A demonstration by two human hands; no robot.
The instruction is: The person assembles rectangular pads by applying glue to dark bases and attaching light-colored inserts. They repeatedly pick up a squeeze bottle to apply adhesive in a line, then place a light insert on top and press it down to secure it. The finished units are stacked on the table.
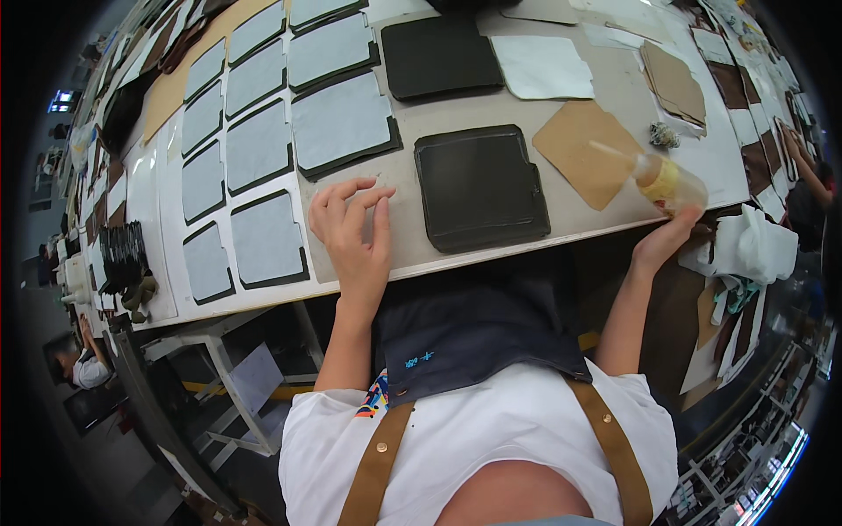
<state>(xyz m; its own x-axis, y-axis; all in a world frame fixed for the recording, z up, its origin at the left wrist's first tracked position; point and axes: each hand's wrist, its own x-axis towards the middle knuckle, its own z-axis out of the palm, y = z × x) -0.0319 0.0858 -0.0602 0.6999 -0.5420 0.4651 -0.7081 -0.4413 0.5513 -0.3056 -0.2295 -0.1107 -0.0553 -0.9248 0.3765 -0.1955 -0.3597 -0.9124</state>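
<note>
The person's left hand is resting flat on the pale worktable, fingers spread and relaxed, grasping nothing, just beside the left edge of a dark square leather piece that is lying near the table's front edge. The right hand is closing around the base of a clear plastic squeeze bottle, which is tilting over with its long nozzle pointing left across a tan cardboard-coloured sheet; the bottle is holding a yellowish liquid that is filling its lower part. The dark piece is sitting between the two hands, untouched by either as far as the view is showing. Behind it another dark square piece is lying, with a white sheet just beside it on the right. To the left, rows of grey panels on dark backings are covering a white board. A small crumpled dark wad is lying near the bottle, and white cloth is bunching at the right end of the table. A dark apron with tan straps is hanging over the person's lap below the table edge.
</note>
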